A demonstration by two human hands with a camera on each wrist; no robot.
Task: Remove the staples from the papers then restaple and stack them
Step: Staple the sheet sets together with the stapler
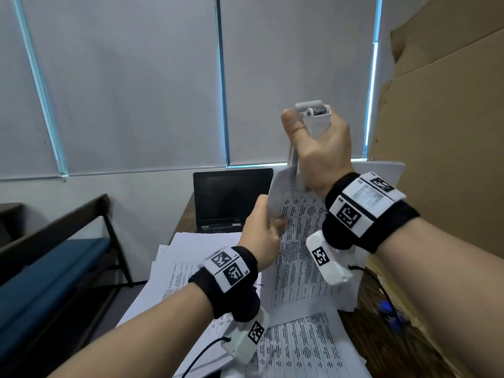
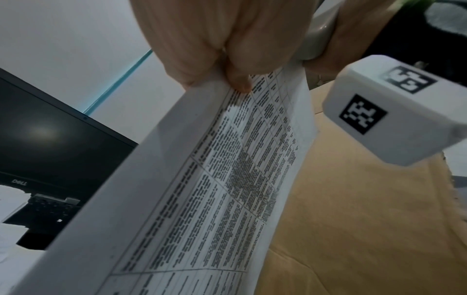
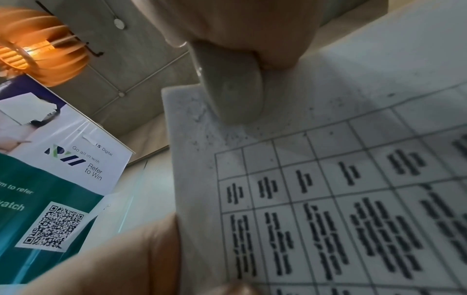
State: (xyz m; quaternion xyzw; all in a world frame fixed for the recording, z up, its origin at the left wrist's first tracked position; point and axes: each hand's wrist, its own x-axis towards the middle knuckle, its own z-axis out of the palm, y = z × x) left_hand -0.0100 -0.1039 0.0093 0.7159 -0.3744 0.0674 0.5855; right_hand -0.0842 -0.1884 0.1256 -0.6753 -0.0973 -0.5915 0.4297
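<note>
A set of printed sheets (image 1: 297, 241) with tables of text is held upright above the desk. My left hand (image 1: 263, 230) pinches its left edge between thumb and fingers; the left wrist view shows the same pinch on the sheets (image 2: 227, 179). My right hand (image 1: 319, 148) grips a white stapler (image 1: 313, 118), hinge end up. The stapler's nose (image 3: 232, 89) sits over the top left corner of the sheets (image 3: 328, 199). The corner margin carries many small puncture marks. Whether a staple is in the corner cannot be seen.
Loose and stacked printed papers (image 1: 207, 268) cover the desk below my hands. An open black laptop (image 1: 231, 200) stands at the back. Brown cardboard (image 1: 441, 118) rises on the right. A blue-cushioned bench (image 1: 54, 268) is on the left. Blue objects (image 1: 388, 312) lie by the cardboard.
</note>
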